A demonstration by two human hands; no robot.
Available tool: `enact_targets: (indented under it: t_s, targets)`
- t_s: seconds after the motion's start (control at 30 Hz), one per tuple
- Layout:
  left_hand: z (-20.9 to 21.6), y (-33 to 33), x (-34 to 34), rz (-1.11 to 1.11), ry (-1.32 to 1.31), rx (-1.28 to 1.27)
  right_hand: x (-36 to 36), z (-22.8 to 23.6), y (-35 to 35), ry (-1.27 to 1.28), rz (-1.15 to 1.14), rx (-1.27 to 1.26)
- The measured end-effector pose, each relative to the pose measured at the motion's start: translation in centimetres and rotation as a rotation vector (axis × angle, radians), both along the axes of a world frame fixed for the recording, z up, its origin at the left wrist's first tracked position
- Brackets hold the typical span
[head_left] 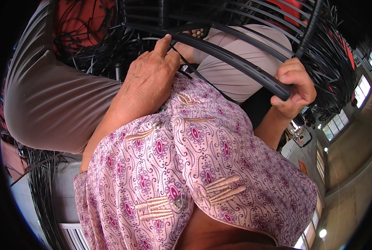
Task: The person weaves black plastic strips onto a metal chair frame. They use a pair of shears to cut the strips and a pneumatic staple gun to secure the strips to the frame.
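A black frame [236,62] with a curved, smooth front bar and several parallel slats slants across my lap. My right hand [296,85] is closed around the bar's near right end, thumb beneath and fingers over it. At the bar's left part, my left hand [152,71] rests its stretched index fingertip on the edge. The other left fingers curl under and are mostly hidden; what they hold, if anything, does not show. A thin black strip [202,77] runs from beside the left hand down toward the right.
Heaps of loose black strips [334,66] lie right of the frame, with more tangled strips [86,54] over a red surface [84,21] at the far left. Further strips [46,196] hang at lower left. My bent knees [40,108] flank the work. Windows [361,89] stand at right.
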State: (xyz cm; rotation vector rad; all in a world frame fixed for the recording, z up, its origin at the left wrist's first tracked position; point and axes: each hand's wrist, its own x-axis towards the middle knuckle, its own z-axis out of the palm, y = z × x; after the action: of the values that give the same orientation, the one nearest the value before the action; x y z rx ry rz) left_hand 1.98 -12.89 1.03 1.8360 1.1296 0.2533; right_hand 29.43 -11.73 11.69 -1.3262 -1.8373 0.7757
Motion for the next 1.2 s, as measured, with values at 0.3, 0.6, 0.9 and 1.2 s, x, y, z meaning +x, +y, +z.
enact_targets:
  t_s: [0.3,0.6,0.9,1.2]
  targets:
    - [0.00,0.05,0.10,-0.008,0.010,0.003,-0.05,0.01,0.04,-0.001,0.004,0.005]
    - [-0.09,0.06,0.20,-0.011,0.009,0.004,0.09,-0.07,0.03,-0.006,0.009,0.003]
    - [-0.06,0.05,0.36,-0.006,0.007,0.003,0.09,-0.10,0.05,-0.006,0.003,0.003]
    - [-0.34,0.00,0.48,-0.009,-0.002,0.017,0.42,-0.26,0.10,-0.009,0.012,0.005]
